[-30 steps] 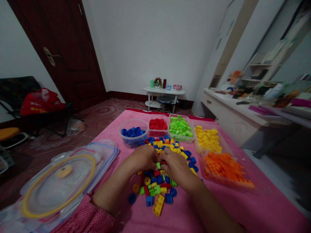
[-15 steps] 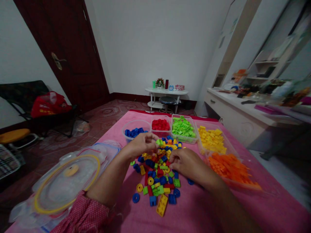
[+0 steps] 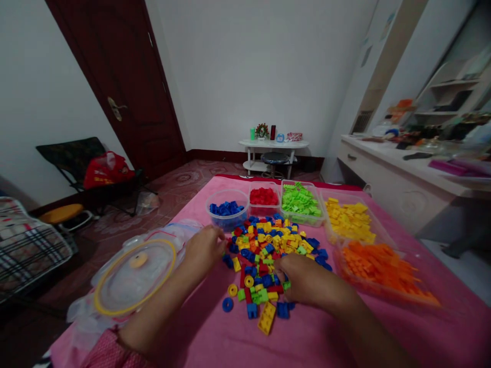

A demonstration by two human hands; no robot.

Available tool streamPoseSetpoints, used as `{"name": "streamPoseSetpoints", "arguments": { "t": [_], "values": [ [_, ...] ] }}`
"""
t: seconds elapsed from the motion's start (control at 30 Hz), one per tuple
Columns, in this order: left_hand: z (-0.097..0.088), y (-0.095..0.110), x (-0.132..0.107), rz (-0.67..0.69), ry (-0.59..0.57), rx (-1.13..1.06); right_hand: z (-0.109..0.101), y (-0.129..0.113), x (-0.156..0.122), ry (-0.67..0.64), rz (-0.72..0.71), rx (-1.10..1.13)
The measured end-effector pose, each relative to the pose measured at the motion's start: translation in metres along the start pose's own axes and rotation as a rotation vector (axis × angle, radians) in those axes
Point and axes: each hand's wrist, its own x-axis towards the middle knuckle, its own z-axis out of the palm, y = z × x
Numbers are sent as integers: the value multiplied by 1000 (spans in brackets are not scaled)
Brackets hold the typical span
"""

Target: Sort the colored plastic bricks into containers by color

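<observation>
A mixed pile of toy building bricks (image 3: 264,237) in yellow, blue, red, green and orange lies on the pink cloth (image 3: 192,322). At the pile's left edge is my left hand (image 3: 205,247), its fingers curled and their tips partly hidden. My right hand (image 3: 303,276) reaches into the near right of the pile, fingers bent down and drawn together beside a green brick (image 3: 286,285). What either hand holds, if anything, is hidden. Closest to me lie a long yellow brick (image 3: 267,318) and a blue ring (image 3: 227,304).
Behind the pile stand containers of blue bricks (image 3: 226,208), red bricks (image 3: 264,196) and green bricks (image 3: 301,200). To the right are trays of yellow bricks (image 3: 349,219) and orange bricks (image 3: 383,266). Clear lids, one with a yellow rim (image 3: 100,301), lie at the left.
My left hand has moved left and nearer from the pile's far side, where it held a green brick. My right hand has come nearer over the pile. The view has swung slightly left.
</observation>
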Motion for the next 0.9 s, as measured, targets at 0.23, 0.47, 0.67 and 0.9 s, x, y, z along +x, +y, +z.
{"name": "streamPoseSetpoints", "arguments": {
  "t": [0.23, 0.47, 0.67, 0.9],
  "values": [
    [16, -16, -8, -15, -96, 272, 0, 14, -3, 14, 3, 78],
    [3, 19, -11, -118, -330, -937, -22, 11, 2, 474, -15, 285],
    [27, 57, -18, -402, -824, -1933, -22, -11, 6, 578, -188, 617],
    [35, 76, -1, -629, -629, -1957, -58, 24, -18, 1123, -59, 1136]
  ]
}}
